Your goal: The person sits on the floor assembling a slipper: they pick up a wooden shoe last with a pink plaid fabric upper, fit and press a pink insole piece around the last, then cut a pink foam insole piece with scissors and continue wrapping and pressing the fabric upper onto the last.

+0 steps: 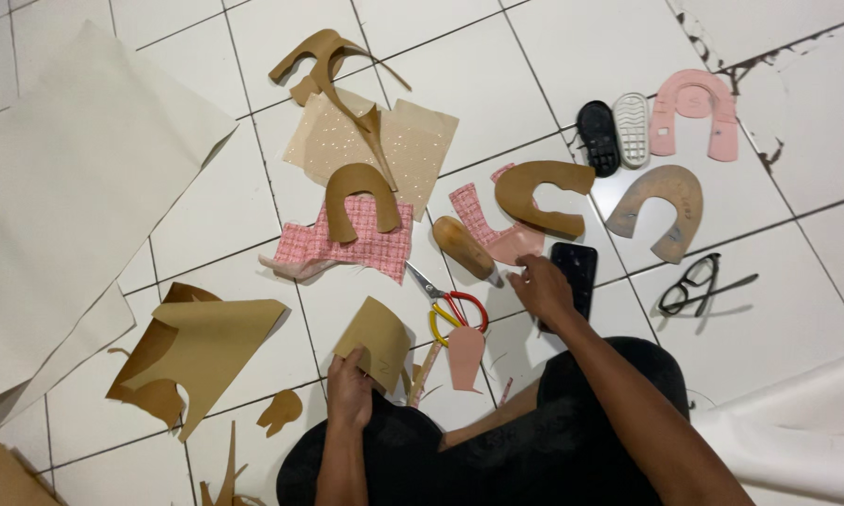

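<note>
Head | left hand (350, 389) fingers grasp tan card piece (377, 342) | right hand (540, 287) fingers loose beside black phone (575, 272)

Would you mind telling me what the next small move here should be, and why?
Probably the right hand should close on the wooden-handled tool lying just beyond its fingertips. The left hand holds a tan cut piece at its lower edge, and the right hand is empty, beside the black phone and above the scissors.
</note>
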`<action>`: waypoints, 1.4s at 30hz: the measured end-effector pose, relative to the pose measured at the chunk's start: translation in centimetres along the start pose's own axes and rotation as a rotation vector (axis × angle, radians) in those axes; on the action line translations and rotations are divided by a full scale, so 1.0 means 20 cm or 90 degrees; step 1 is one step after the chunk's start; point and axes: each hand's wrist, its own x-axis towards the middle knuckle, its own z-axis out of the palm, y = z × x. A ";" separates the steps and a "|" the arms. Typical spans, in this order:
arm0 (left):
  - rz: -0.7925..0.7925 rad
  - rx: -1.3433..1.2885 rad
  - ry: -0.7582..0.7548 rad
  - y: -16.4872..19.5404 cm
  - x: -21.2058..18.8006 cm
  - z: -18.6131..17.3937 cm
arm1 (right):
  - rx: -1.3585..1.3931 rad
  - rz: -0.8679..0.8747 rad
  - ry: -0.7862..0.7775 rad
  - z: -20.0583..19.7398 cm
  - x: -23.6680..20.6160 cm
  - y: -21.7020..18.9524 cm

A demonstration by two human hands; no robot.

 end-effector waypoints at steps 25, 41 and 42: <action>0.002 0.032 -0.302 -0.01 -0.36 0.31 | 0.601 0.220 -0.356 -0.07 -0.48 0.24; 0.072 0.125 -0.337 -0.10 -0.87 0.11 | 0.347 0.100 -0.287 0.02 -1.05 0.12; 0.101 0.144 -0.323 -0.12 -0.90 0.10 | 0.343 0.090 -0.271 0.02 -1.08 0.13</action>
